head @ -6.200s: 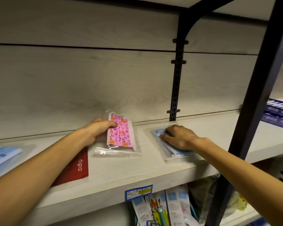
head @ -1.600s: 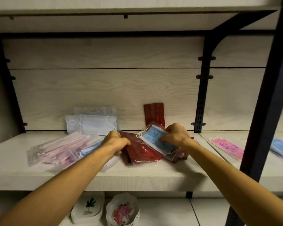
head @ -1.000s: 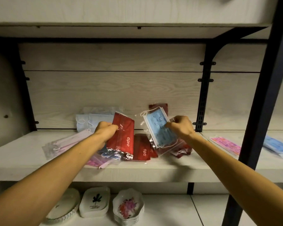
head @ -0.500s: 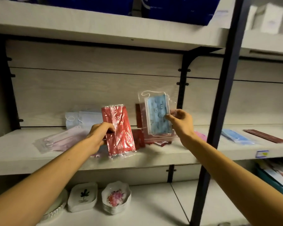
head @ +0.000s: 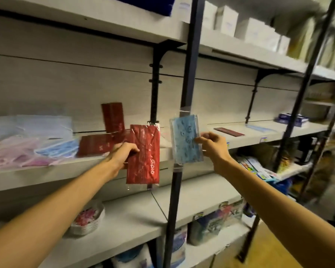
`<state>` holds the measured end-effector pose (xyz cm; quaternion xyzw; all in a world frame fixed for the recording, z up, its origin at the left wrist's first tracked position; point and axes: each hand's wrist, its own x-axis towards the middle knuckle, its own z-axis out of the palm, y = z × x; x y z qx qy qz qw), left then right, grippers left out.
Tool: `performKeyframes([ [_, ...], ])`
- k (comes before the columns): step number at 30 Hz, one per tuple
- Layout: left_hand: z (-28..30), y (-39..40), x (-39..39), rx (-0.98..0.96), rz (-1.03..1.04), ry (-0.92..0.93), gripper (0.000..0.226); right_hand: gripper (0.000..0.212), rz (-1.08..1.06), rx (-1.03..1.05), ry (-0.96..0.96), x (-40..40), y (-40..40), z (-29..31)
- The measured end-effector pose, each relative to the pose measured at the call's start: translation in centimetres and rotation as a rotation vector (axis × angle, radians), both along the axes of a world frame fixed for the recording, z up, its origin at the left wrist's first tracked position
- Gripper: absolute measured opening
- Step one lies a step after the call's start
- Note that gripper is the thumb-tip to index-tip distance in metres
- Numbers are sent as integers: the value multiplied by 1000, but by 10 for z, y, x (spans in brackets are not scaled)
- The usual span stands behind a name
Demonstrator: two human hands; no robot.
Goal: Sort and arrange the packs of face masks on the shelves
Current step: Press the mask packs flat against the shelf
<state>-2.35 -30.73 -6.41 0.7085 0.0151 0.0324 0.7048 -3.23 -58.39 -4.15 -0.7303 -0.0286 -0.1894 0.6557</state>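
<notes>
1. Packs of face masks are split between the hands and the shelf (head: 81,171): a red mask pack (head: 144,155) hangs upright in the left hand (head: 122,154), and a blue mask pack (head: 186,140) hangs upright in the right hand (head: 213,145).
2. Both held packs are off the shelf, in front of its edge, with their long axes near vertical. The dark upright post (head: 184,97) of the rack stands just behind the blue one.
3. The left hand's fingers are curled round the red pack's left edge, thumb on its face. The right hand pinches the blue pack at its right edge between thumb and fingers.
4. The likely targets lie to the right on the next shelf section: a flat dark red pack (head: 228,131) and, further along, a flat light blue pack (head: 259,128). The right hand is the nearer of the two to them; the left must cross past the post.
5. To match those, each held pack would have to be turned from upright to flat as it is laid down.
6. Both forearms reach forward and upward, wrists about level with the shelf edge.
7. Unsorted stock lies at the left of the shelf: a pile of pink packs (head: 14,153), a blue pack (head: 58,148), red packs lying flat (head: 95,145), and one red pack leaning on the back panel (head: 112,116).
</notes>
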Motion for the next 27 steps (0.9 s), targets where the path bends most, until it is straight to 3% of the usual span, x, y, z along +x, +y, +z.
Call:
performKeyframes([
  [7, 4, -97, 20, 205, -134, 1, 7, 8, -85, -68, 80, 0, -101, -15],
  [17, 2, -254, 88, 290, -187, 68, 7, 8, -110, -79, 168, 55, -240, -35],
  [23, 3, -317, 127, 194, -20, 75, 11, 9, -46, 95, 266, 105, -307, -45],
  [27, 9, -339, 152, 167, 63, 95, 14, 22, 11, 258, 339, 142, -335, -44],
])
